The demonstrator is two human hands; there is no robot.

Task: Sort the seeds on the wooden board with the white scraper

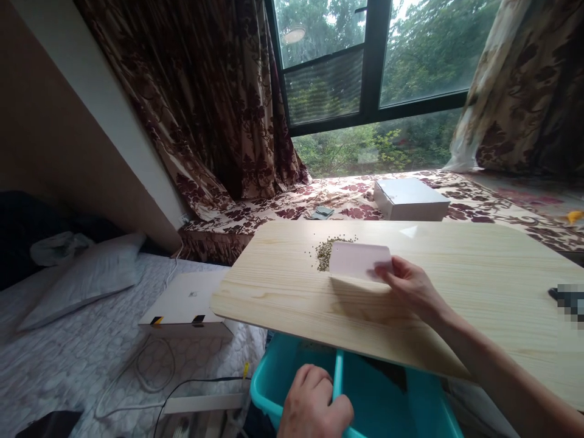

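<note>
My right hand (410,283) pinches the right end of a thin, pale pink card (358,260) with a small hole near one corner. The card stands tilted just above the wooden tabletop (283,292), in front of a pile of small greenish-brown grains (325,252). Part of that pile is hidden behind the card, and a few grains lie scattered around it. Low in the view, my left hand (314,401) is closed over the near rim of a turquoise bin (269,389), thumb beside the divider (338,371). This bin sits below the table's near edge.
A white box (413,198) rests on the floral window seat beyond the table, near a small folded grey cloth (323,212). Left of the table, another white box (187,298), cables (155,365) and a pillow (91,274) lie on a bed. A dark object (568,301), partly blurred, is at the right.
</note>
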